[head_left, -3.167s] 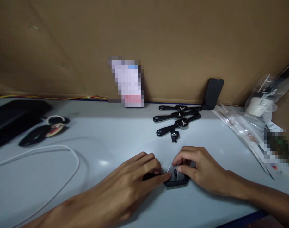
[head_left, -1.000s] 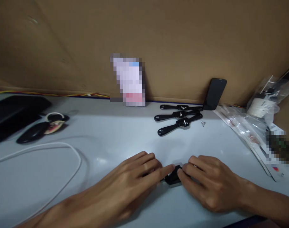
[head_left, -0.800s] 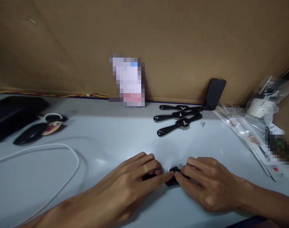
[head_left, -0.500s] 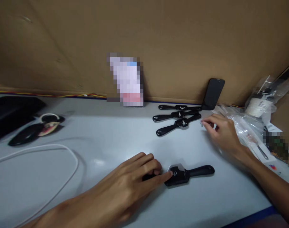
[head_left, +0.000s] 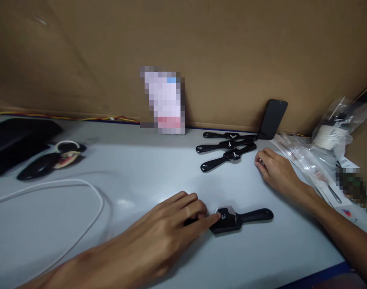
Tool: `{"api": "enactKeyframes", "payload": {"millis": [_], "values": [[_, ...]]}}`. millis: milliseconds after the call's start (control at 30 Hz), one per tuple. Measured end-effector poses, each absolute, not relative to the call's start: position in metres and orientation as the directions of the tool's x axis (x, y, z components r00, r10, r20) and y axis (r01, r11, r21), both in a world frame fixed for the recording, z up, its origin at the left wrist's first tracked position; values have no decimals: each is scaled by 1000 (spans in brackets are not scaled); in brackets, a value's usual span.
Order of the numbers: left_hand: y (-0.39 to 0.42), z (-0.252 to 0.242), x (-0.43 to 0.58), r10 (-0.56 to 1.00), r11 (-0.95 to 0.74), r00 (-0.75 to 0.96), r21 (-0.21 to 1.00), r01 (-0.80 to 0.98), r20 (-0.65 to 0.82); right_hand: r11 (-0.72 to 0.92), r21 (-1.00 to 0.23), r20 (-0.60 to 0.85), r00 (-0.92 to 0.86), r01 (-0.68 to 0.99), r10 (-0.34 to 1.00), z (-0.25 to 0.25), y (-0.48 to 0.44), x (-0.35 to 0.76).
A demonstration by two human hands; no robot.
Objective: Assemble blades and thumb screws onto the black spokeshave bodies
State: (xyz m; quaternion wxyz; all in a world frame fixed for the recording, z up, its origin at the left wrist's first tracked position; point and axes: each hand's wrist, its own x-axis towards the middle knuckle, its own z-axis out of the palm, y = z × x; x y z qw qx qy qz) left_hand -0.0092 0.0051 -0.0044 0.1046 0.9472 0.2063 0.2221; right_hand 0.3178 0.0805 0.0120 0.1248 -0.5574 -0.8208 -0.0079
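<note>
A black spokeshave with two handles lies flat near the front of the table, a thin metal blade plate showing around its middle. My left hand is closed around its left handle, which is mostly covered. The left index fingertip presses beside a round hole in the middle part. My right hand hovers farther back with thumb and fingers pinched together; the small silver screw seen in them earlier is largely hidden now. Just left of it, several similar spokeshaves lie in a stack of rows, silver screws at their centres.
A dark phone leans on the cardboard wall. Clear plastic packages and a bagged white roll lie at right. A white cable, a black oval object and a blurred card are at left and back.
My right hand has turned slightly and its fingers have curled in, so the small silver screw no longer shows clearly. My left hand stays on the spokeshave. The view has shifted slightly.
</note>
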Motion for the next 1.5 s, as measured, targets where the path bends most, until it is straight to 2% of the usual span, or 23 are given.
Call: {"api": "enactKeyframes", "payload": {"millis": [133,267,367,467,533,600,700,833,933,1000,1067,1167,1233,1333,1500], "values": [[5,-4,-9,442,-887,816,316,337,372,390,-139,167,-367,910,915,14,73,313],[5,-6,-10,434,-891,823,311,331,367,413,-215,117,-397,885,911,19,66,310],[4,-6,-10,434,-889,830,319,329,351,442,-377,134,-424,814,895,25,57,302],[4,-5,-10,441,-883,833,326,336,334,460,-612,204,-433,644,878,28,43,287],[4,-5,-10,440,-883,834,326,337,332,447,-718,216,-439,533,872,29,32,276],[4,-6,-10,439,-883,832,332,331,340,430,-774,202,-462,465,864,28,22,266],[4,-7,-11,443,-880,829,344,328,341,433,-795,208,-480,424,852,27,12,256],[4,-7,-11,443,-879,832,344,331,333,499,-759,260,-509,417,821,26,7,253],[4,-7,-12,444,-878,830,347,328,337,621,-651,350,-553,437,756,23,5,251],[5,-7,-12,442,-880,829,345,327,342,727,-506,422,-601,464,679,20,4,250],[5,-7,-11,442,-880,831,341,330,337,816,-307,475,-664,490,577,17,2,248],[5,-7,-10,449,-880,821,334,338,352,876,-86,480,-751,475,454,16,3,247],[4,-5,-8,476,-865,805,350,359,353,898,-51,457,-790,437,410,17,5,248],[2,-2,-5,545,-823,760,398,405,353,917,-81,435,-814,391,385,20,8,250],[0,-1,-3,557,-815,753,406,414,351,886,-160,403,-791,435,460,21,7,251]]}}
